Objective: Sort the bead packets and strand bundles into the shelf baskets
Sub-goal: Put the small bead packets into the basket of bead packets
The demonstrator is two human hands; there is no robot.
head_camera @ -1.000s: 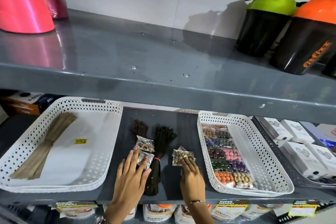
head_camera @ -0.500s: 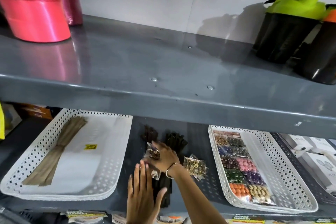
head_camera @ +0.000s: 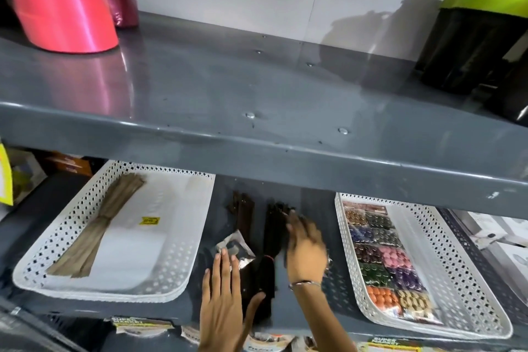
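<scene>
Two dark strand bundles lie on the grey shelf between the baskets: a brown one and a black one with a red tie. My left hand rests flat and open over the black bundle, its fingertips touching a clear bead packet. My right hand is blurred, palm down beside the black bundle's top. A sliver of a packet peeks out at its wrist; whether it is held is unclear. The left white basket holds a tan strand bundle. The right white basket holds rows of coloured bead packets.
The upper shelf's front edge overhangs the baskets. Red ribbon rolls stand on it at the left and a green-lidded shaker at the right. A dark basket of white boxes sits far right. Labelled packets hang below the shelf front.
My right hand has swung right from the left packets to the black bundle's right side. My left hand stays over the bundle. The camera has moved closer and slightly left.
</scene>
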